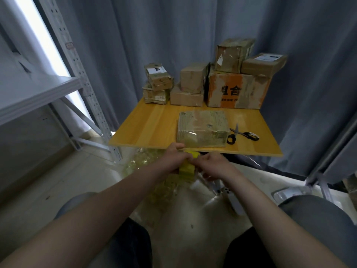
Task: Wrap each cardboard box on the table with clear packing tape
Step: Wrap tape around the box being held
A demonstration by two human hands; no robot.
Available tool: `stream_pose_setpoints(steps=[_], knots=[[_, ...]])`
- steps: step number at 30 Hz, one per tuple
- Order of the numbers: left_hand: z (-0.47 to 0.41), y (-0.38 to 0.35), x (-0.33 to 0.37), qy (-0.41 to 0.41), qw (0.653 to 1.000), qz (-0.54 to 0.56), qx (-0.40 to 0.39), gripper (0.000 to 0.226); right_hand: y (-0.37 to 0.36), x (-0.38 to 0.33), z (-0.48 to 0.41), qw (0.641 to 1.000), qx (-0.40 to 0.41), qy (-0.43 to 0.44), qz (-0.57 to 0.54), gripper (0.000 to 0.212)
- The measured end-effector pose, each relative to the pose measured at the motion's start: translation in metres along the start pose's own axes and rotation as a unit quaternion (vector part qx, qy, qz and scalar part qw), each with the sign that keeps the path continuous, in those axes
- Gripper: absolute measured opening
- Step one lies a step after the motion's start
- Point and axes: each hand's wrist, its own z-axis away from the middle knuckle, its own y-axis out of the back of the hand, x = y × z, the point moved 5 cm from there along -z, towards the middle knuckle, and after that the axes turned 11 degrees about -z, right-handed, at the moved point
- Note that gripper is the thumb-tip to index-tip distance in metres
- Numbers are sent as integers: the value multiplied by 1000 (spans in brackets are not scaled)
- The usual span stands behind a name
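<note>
A flat cardboard box [202, 128], glossy with clear tape, lies near the front edge of the wooden table [150, 128]. Just below that edge, both my hands meet on a yellowish tape roll [187, 170]. My left hand [174, 157] grips the roll from the left. My right hand [214, 165] pinches at it from the right; the tape end itself is too blurred to make out. Several more cardboard boxes [237, 91] are stacked along the table's back edge.
Black-handled scissors [242, 134] lie right of the flat box. A heap of crumpled tape [154, 171] sits on the floor under my hands. A grey metal shelf [48, 89] stands at the left. Grey curtains hang behind the table.
</note>
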Motion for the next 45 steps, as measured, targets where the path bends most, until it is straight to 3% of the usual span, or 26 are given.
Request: stream_pose_setpoints(steps=[4, 7, 9, 11, 17, 19, 21, 22, 24, 27, 29, 32, 36, 42, 45], knots=[[-1, -1, -1, -4, 999, 34, -13, 41, 92, -13, -18, 966, 225, 85, 91, 43], [-1, 0, -2, -1, 999, 37, -14, 34, 130, -9, -38, 931, 295, 70, 202, 52], [1, -1, -1, 1, 999, 37, -15, 31, 138, -2, -52, 915, 274, -6, 297, 62], [0, -2, -1, 2, 999, 38, -15, 31, 138, -1, -59, 904, 236, -49, 352, 58], [3, 0, -2, -1, 999, 50, -19, 26, 147, -13, -49, 915, 229, -24, 332, 47], [3, 0, -3, -5, 998, 54, -23, 26, 154, -11, -38, 952, 227, -29, 203, 43], [2, 1, -3, -10, 998, 52, -25, 25, 153, -6, -32, 983, 167, -26, -76, 36], [3, 1, -3, -11, 998, 52, -25, 22, 147, -7, -26, 976, 111, -18, -188, 32], [2, 1, -3, -11, 998, 60, -22, 20, 136, -10, -18, 960, -26, 17, -280, 32], [0, 1, -5, -7, 998, 69, -6, 23, 114, -8, -3, 954, -225, 10, -197, 51], [-2, 0, -6, -10, 997, 73, 0, 22, 106, -5, 2, 958, -278, -32, -64, 46], [-2, 1, -7, -12, 996, 86, 9, 20, 104, -9, -3, 959, -260, -76, 87, 62], [-4, 2, -9, -5, 996, 87, 15, 19, 103, -19, -18, 957, -216, -93, 170, 77], [-8, 3, -11, 5, 996, 87, 22, 24, 82, -33, -36, 952, -223, -86, 193, 87], [-8, 2, -11, 7, 996, 89, 24, 27, 72, -38, -44, 956, -227, -56, 178, 68]])
